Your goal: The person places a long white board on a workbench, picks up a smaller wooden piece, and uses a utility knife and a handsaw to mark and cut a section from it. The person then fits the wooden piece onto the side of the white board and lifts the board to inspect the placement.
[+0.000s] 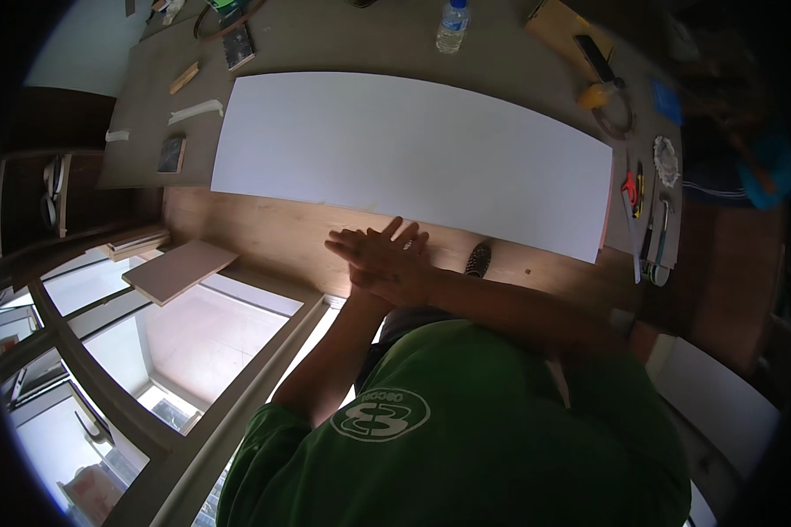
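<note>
My right hand (383,263) lies across my left hand (404,235), the two palms together. Both hands have their fingers stretched out, the right's toward the left and the left's up and to the right. No object shows in either hand. They are nearest to the front edge of a long white board (395,149), which lies flat on the grey-brown table (378,44). My hands look apart from the board, over the wooden floor (272,224). Much of the left palm is hidden under the right hand.
Hand tools, among them a red-handled tool (629,186) and a long-handled tool (661,237), lie right of the board. A water bottle (452,28) stands behind it. Dark blocks (172,155) rest on the left. A loose panel (180,270) sits by the window frame (105,369).
</note>
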Available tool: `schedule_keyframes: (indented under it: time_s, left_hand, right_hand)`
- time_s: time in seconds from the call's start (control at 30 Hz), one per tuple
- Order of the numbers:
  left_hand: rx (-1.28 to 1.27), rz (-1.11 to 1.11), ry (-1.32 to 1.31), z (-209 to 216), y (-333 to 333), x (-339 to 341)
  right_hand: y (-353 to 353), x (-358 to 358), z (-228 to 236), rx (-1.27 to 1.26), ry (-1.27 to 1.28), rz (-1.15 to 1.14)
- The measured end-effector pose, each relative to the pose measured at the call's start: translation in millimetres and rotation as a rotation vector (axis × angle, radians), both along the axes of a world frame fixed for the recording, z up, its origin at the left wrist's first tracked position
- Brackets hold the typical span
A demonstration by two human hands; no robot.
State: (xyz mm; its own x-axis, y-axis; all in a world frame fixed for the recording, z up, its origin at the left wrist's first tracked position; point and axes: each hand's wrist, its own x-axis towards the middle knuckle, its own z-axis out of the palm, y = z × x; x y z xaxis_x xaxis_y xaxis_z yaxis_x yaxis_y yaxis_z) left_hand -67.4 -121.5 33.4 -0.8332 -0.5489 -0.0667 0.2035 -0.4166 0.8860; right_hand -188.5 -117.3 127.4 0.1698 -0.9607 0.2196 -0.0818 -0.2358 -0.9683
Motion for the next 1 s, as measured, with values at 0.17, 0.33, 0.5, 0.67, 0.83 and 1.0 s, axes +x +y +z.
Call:
schedule_keyframes:
  time_s: [0.17,0.33,0.5,0.67,0.83,1.0]
  left_hand:
    - [1.001,0.65,0.053,146,-49,16]
    - [0.474,0.732,-0.378,52,-96,104]
    - [0.599,0.927,-0.648,-51,-90,145]
    - [0.619,0.699,-0.631,-77,-104,77]
    - [0.459,1.143,-0.702,-67,-276,125]
    - [0.45,1.315,-0.718,-48,-362,163]
  right_hand:
    - [60,-56,-85,0.106,0.857,0.06]
    - [176,-150,-80,1.017,0.886,0.147]
    - [253,-199,-61,1.438,1.016,-0.01]
    - [373,-189,-58,1.637,0.398,-0.609]
    - [405,-184,-48,1.581,0.309,-0.72]
    - [425,-199,-42,1.634,0.288,-0.744]
